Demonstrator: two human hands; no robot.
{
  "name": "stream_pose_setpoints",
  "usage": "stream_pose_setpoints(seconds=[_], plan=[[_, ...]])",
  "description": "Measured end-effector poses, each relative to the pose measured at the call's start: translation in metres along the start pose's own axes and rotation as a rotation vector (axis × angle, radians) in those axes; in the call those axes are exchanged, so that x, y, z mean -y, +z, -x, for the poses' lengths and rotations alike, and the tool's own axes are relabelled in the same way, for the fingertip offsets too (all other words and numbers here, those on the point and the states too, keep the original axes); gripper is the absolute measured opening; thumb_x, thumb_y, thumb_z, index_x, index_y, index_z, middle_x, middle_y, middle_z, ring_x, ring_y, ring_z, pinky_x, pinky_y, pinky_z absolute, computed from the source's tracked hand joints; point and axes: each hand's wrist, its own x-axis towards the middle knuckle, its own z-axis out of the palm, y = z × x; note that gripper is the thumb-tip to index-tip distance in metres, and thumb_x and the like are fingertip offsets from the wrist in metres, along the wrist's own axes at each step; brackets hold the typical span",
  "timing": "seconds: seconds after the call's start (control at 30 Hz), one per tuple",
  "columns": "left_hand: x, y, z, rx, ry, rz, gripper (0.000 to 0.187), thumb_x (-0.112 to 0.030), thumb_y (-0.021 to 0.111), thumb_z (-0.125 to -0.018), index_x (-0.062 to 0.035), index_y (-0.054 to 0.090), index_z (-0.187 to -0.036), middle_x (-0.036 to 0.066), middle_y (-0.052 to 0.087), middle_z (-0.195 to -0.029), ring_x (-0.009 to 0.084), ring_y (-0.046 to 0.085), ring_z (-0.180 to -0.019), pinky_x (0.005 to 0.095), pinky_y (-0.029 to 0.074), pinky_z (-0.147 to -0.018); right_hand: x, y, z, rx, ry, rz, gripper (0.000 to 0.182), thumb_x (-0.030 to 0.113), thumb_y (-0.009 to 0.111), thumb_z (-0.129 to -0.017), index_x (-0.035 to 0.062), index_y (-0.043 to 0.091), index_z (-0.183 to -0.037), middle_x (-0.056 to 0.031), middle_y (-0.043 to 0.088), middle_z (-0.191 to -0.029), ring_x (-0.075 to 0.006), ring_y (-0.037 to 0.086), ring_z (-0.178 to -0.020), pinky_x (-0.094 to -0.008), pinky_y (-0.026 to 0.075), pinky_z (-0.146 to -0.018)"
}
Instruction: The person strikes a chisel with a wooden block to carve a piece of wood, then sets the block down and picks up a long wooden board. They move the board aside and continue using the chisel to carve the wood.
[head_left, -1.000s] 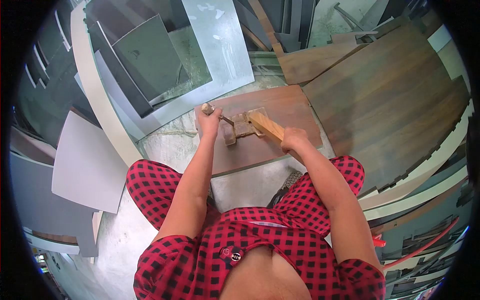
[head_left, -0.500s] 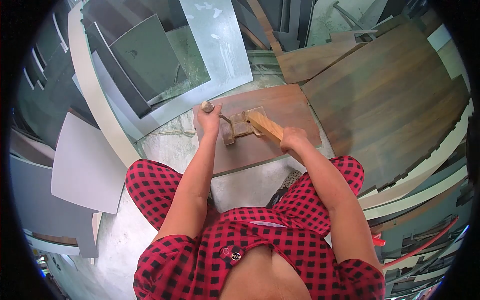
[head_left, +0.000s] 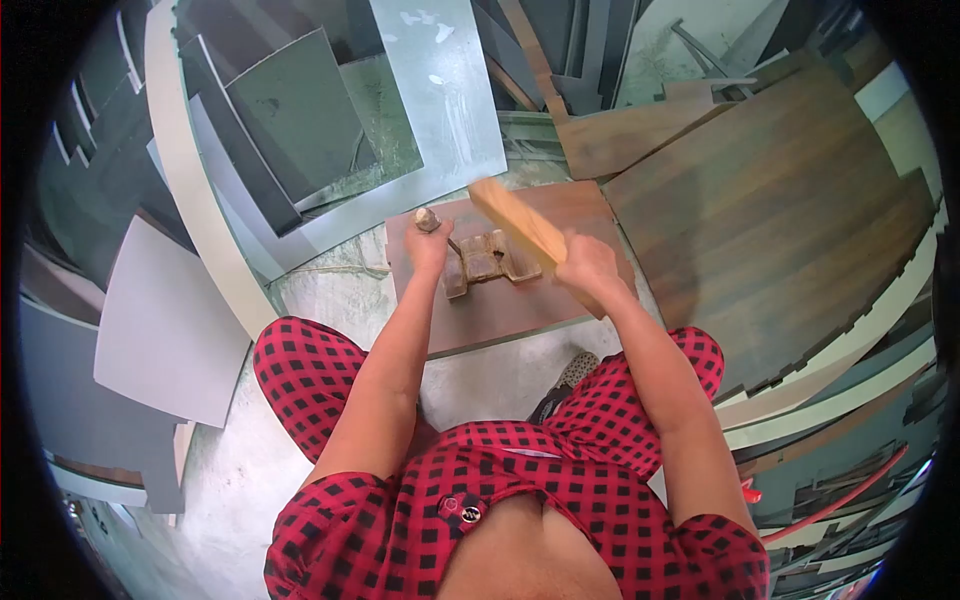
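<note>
My left hand (head_left: pixel 428 248) is closed round the handle of a tool (head_left: pixel 426 219) with a pale rounded end. The tool's thin shaft reaches down to the left part of a brown, block-like piece with recesses (head_left: pixel 484 264). That piece lies on a brown board (head_left: pixel 500 315) on the floor. In my right hand (head_left: pixel 588 264) is a wooden bar (head_left: pixel 520 222), gripped near its lower end. The bar is raised and slanted to the upper left, above the right part of the brown piece, and slightly blurred.
A large wood-grained panel (head_left: pixel 760 220) lies to the right. A pale frame-shaped panel (head_left: pixel 450 90) is beyond the board. White (head_left: pixel 170 330) and grey sheets stand at the left. A red hose (head_left: pixel 840 500) runs at the lower right.
The wooden bar has lifted off the brown piece and its far end has swung up and to the left. My left hand still holds the tool, shifted slightly.
</note>
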Motion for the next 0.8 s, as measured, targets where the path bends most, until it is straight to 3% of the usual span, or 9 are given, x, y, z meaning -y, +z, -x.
stream_pose_setpoints(seconds=[0.07, 0.1, 0.17, 0.3, 0.37, 0.5, 0.57, 0.67, 0.8], plan=[[-0.002, 0.001, -0.001, -0.002, 0.020, -0.106, 0.033, -0.018, 0.079, -0.061, -0.0043, 0.057, -0.081, 0.009, 0.062, -0.073, 0.0220, 0.060, -0.067, 0.0352, 0.048, -0.064, 0.022, -0.025, 0.009, -0.248, -0.066, -0.246, 0.046, 0.019, 0.074, -0.057, 0.0059, 0.055, -0.097, -0.0185, 0.064, -0.085, -0.0344, 0.062, -0.083, -0.0432, 0.048, -0.071], [-0.003, 0.002, -0.002, -0.014, 0.013, -0.100, 0.033, -0.018, 0.079, -0.061, -0.0043, 0.057, -0.081, 0.009, 0.062, -0.073, 0.0220, 0.060, -0.067, 0.0352, 0.048, -0.064, 0.032, -0.038, 0.015, -0.244, -0.076, -0.236, 0.046, 0.019, 0.074, -0.057, 0.0059, 0.055, -0.097, -0.0185, 0.064, -0.085, -0.0344, 0.062, -0.083, -0.0432, 0.048, -0.071], [-0.004, 0.005, -0.003, -0.016, 0.038, -0.172, 0.034, -0.019, 0.079, -0.060, -0.0044, 0.057, -0.081, 0.011, 0.063, -0.074, 0.0267, 0.061, -0.069, 0.0367, 0.048, -0.065, 0.048, -0.053, 0.028, -0.568, -0.291, -0.545, 0.048, 0.022, 0.073, -0.057, 0.0072, 0.049, -0.097, -0.0189, 0.063, -0.082, -0.0372, 0.061, -0.081, -0.0457, 0.046, -0.069], [0.004, 0.010, -0.008, -0.019, 0.021, -0.199, 0.034, -0.019, 0.080, -0.060, -0.0047, 0.058, -0.082, 0.012, 0.064, -0.077, 0.0287, 0.062, -0.071, 0.0374, 0.049, -0.067, 0.056, -0.038, 0.027, -0.592, -0.352, -0.611, 0.050, 0.023, 0.072, -0.057, 0.0069, 0.046, -0.098, -0.0187, 0.063, -0.080, -0.0381, 0.061, -0.080, -0.0463, 0.046, -0.069], [0.009, 0.012, -0.010, -0.013, 0.029, -0.107, 0.035, -0.019, 0.080, -0.060, -0.0055, 0.059, -0.084, 0.011, 0.065, -0.079, 0.0289, 0.062, -0.073, 0.0376, 0.049, -0.068, 0.051, -0.021, 0.015, -0.287, -0.244, -0.185, 0.048, 0.022, 0.072, -0.057, 0.0063, 0.047, -0.095, -0.0186, 0.063, -0.078, -0.0387, 0.061, -0.076, -0.0468, 0.047, -0.068], [-0.004, 0.010, -0.002, -0.083, 0.078, -0.154, 0.033, -0.019, 0.078, -0.061, -0.0065, 0.059, -0.085, 0.012, 0.065, -0.081, 0.0295, 0.062, -0.075, 0.0380, 0.048, -0.070, 0.046, -0.011, 0.013, -0.066, -0.162, -0.127, 0.054, 0.025, 0.073, -0.057, 0.0077, 0.051, -0.103, -0.0176, 0.064, -0.089, -0.0371, 0.062, -0.085, -0.0440, 0.046, -0.075], [0.000, 0.015, -0.002, -0.032, 0.066, -0.101, 0.031, -0.019, 0.076, -0.062, -0.0068, 0.059, -0.086, 0.012, 0.065, -0.081, 0.0303, 0.062, -0.076, 0.0382, 0.048, -0.071, 0.051, -0.029, 0.023, -0.262, -0.265, -0.224, 0.046, 0.020, 0.071, -0.057, 0.0066, 0.050, -0.096, -0.0186, 0.063, -0.078, -0.0388, 0.061, -0.076, -0.0462, 0.047, -0.067], [-0.010, 0.012, 0.001, 0.002, 0.023, -0.148, 0.030, -0.019, 0.074, -0.063, -0.0065, 0.059, -0.086, 0.012, 0.065, -0.081, 0.0307, 0.062, -0.076, 0.0385, 0.048, -0.070, 0.067, -0.054, 0.043, -0.491, -0.349, -0.547, 0.047, 0.021, 0.071, -0.059, 0.0070, 0.050, -0.099, -0.0186, 0.063, -0.080, -0.0378, 0.061, -0.076, -0.0454, 0.047, -0.067], [-0.003, 0.017, -0.003, -0.013, 0.047, -0.188, 0.030, -0.019, 0.074, -0.063, -0.0066, 0.059, -0.085, 0.012, 0.065, -0.080, 0.0303, 0.062, -0.076, 0.0386, 0.048, -0.068, 0.070, -0.054, 0.042, -0.710, -0.479, -0.669, 0.049, 0.023, 0.072, -0.060, 0.0070, 0.049, -0.100, -0.0174, 0.063, -0.080, -0.0369, 0.061, -0.075, -0.0458, 0.047, -0.067]])
